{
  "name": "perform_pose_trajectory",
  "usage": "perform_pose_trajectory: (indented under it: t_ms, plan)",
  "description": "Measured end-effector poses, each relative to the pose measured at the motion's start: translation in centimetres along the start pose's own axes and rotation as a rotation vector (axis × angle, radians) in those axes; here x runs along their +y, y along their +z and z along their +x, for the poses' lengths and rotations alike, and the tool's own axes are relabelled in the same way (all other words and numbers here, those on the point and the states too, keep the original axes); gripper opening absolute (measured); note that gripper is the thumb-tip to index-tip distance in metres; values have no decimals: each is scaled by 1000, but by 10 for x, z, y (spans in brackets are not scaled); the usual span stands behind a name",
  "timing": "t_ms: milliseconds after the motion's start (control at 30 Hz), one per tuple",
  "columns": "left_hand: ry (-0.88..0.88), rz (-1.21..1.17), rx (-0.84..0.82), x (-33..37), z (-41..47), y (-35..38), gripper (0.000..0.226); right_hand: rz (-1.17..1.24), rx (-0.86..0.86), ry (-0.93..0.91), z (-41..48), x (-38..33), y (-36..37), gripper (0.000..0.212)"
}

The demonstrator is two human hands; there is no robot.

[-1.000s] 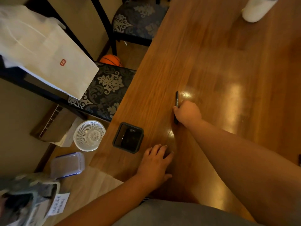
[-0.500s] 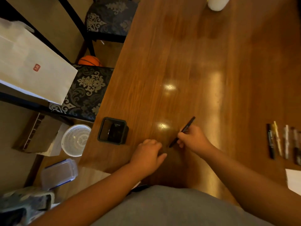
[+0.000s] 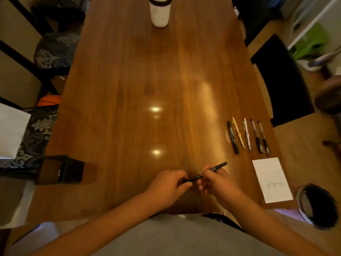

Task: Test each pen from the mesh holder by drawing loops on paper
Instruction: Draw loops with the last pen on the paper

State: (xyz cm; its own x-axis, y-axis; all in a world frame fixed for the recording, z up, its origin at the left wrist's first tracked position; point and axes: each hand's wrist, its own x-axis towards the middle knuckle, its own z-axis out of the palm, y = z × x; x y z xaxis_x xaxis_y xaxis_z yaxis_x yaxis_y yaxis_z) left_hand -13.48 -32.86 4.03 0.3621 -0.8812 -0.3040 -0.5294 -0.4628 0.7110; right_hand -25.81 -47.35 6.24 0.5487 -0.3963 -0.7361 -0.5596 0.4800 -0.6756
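My right hand (image 3: 215, 180) has its fingers (image 3: 203, 177) wrapped around the barrel of a black pen (image 3: 208, 171), and my left hand (image 3: 168, 185) has closed its fingers (image 3: 183, 182) over the pen's near end, where I judge the cap sits, though the fingers hide it. A second ago only the right hand held this pen, out over the tabletop (image 3: 147, 89), while the left lay flat on the wood; since then the pen has come in toward my body and the left has come up to meet it, so I read this as the uncapping step just before a test. The pen hangs just above the wood, tilted up toward the right. The view has also swung right, and the paper (image 3: 272, 180) now shows near the right edge, already carrying a faint run of loops. Beyond it five pens (image 3: 248, 136) lie side by side in a row, apparently already tested. The mesh holder (image 3: 61, 169) stands at the left edge, well apart from the hands; I cannot tell what remains inside. Next, I expect, comes pulling the cap free and reaching across to the paper.
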Motion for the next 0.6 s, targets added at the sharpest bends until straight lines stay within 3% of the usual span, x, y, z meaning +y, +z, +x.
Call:
perform_pose_trajectory:
  t_ms: [367, 600]
  plan:
    - [-170, -157, -26, 117, 57, 115, 12, 6, -121, 30, -1, 27, -171, 13]
    - [-181, -196, 8, 179, 55, 179, 6, 15, -189, -5, -30, 49, -253, 19]
